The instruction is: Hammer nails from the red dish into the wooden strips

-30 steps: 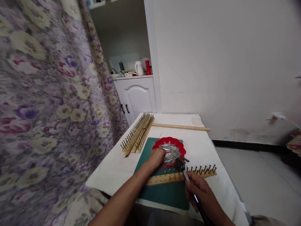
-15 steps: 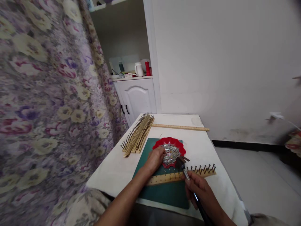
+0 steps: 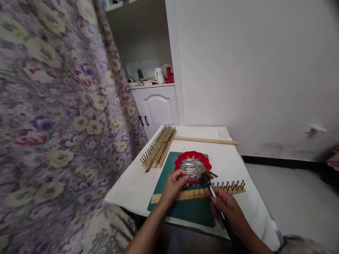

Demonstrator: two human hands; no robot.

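Observation:
My left hand (image 3: 175,185) is pinched closed by the near left edge of a red scalloped dish (image 3: 209,164). Whatever lies between its fingertips is too small to make out. Silver nails (image 3: 192,167) fill the dish in a loose heap. In my right hand (image 3: 227,208) is a claw hammer (image 3: 212,190), gripped by the handle, its head near the dish's front edge. Under both hands lies a wooden strip (image 3: 188,195) with drilled holes. Dark nails (image 3: 233,185) stand along its right part, and a green mat (image 3: 190,213) is partly beneath it.
Wooden strips studded with upright nails (image 3: 159,146) lie at the table's left side. A bare wooden strip (image 3: 206,140) crosses the back of the white-covered table (image 3: 246,208). A floral curtain (image 3: 66,123) hangs on the left, near a white cabinet (image 3: 160,106).
My left hand has drawn back from the nails in the dish toward me and now hovers over the wooden strip. My right hand still holds the hammer in nearly the same place.

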